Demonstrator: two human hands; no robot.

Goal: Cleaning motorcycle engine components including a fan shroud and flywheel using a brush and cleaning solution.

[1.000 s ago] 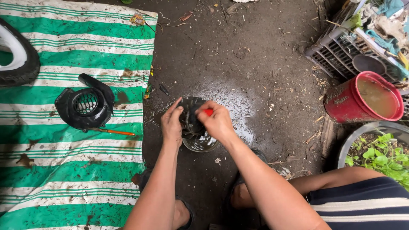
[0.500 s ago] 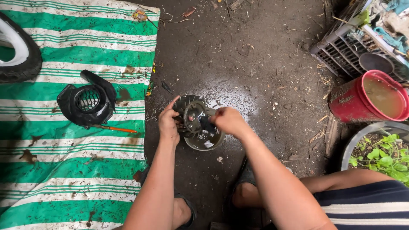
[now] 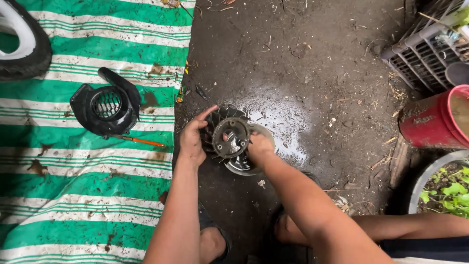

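A dark finned fan wheel [image 3: 229, 137] with a round metal hub is tilted over a small metal bowl [image 3: 242, 168] on the wet dirt ground. My left hand [image 3: 191, 142] grips the wheel's left rim, with the forefinger stretched along its top edge. My right hand [image 3: 260, 146] is closed against the hub's right side. It holds a small brush, almost wholly hidden by the fingers.
A green and white striped tarp [image 3: 73, 186] on the left carries a black fan cover [image 3: 107, 107], an orange-handled screwdriver [image 3: 141, 142] and a tyre [image 3: 24, 44]. At the right stand a red bucket of murky water [image 3: 432, 122], a plastic crate [image 3: 425, 49] and a pot of greens [image 3: 444, 188].
The wheel has turned so its hub faces up. My right hand has dropped from the wheel's top to the hub's right side, and the brush's red handle has gone from sight.
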